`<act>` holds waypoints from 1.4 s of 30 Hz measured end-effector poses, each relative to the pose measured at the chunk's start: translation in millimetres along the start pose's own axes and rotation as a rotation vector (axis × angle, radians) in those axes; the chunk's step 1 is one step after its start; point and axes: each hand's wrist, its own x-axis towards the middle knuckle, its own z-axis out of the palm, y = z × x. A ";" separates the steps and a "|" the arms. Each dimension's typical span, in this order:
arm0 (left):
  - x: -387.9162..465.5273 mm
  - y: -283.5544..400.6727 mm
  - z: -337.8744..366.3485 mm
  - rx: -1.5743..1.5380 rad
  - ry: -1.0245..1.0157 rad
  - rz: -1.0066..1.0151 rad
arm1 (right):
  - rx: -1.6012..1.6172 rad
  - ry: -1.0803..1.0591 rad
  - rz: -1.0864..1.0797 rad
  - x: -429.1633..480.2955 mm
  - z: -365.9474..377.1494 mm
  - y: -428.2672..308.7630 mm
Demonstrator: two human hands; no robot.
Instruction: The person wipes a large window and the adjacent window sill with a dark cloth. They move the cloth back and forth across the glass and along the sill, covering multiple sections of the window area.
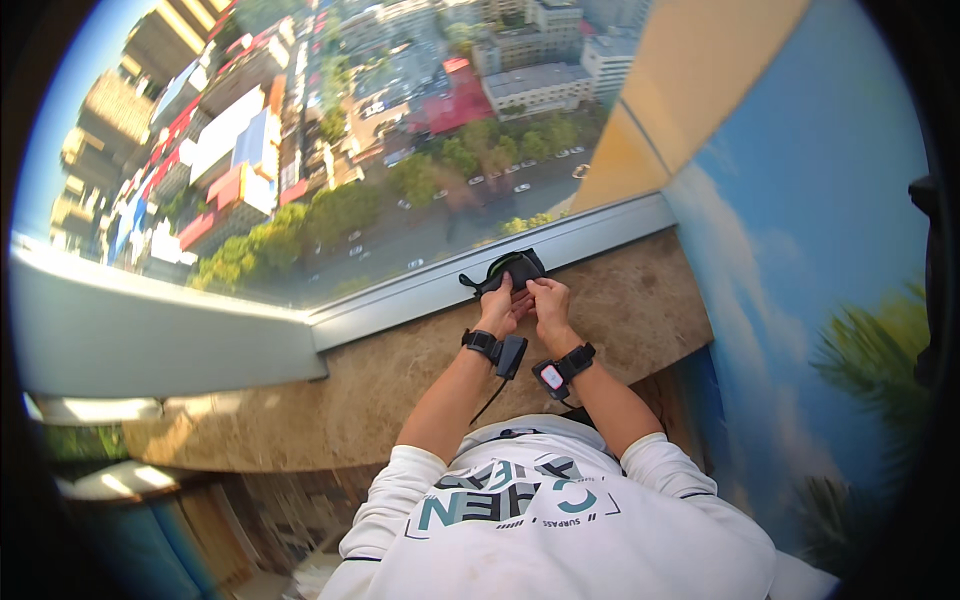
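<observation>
A small black pouch with a short strap loop and a thin green edge is held over the inner edge of the windowsill. My left hand grips its near side, thumb on top. From the right, my right hand pinches the pouch's near corner between thumb and fingers. The fingers of both hands almost meet below it. What the pouch contains is hidden. Each wrist carries a black strapped device, the left one with a cable and the right one with a small lit face.
Beneath my hands runs a brown stone sill, bordered by a pale metal window frame. Behind the glass lie a street, trees and buildings far below. A wall painted with sky and palms stands close on the right.
</observation>
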 end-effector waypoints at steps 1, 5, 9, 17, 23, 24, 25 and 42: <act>13.3 -11.3 16.5 0.025 -0.040 -0.007 | -0.018 0.056 -0.037 11.4 -13.7 -4.8; 80.1 -57.5 80.2 0.082 -0.215 -0.133 | -0.198 0.251 -0.164 59.6 -65.5 -34.1; 118.6 -67.3 129.2 0.277 -0.528 -0.358 | -0.403 0.446 -0.216 88.5 -99.9 -67.9; 5.6 -20.0 121.6 0.604 -0.523 -0.142 | -0.654 0.855 -0.395 118.5 -93.5 -74.1; -64.5 17.5 111.0 0.592 -0.478 0.107 | -0.415 1.069 -0.420 175.5 -120.3 -76.1; -71.7 21.1 111.1 0.575 -0.488 0.137 | -0.408 1.073 -0.415 178.9 -128.6 -78.2; -76.6 23.7 113.7 0.594 -0.480 0.148 | -0.371 1.073 -0.428 178.8 -137.5 -80.7; -178.8 66.5 179.5 0.659 -0.569 0.638 | -0.090 0.559 -1.213 93.1 -46.1 -261.8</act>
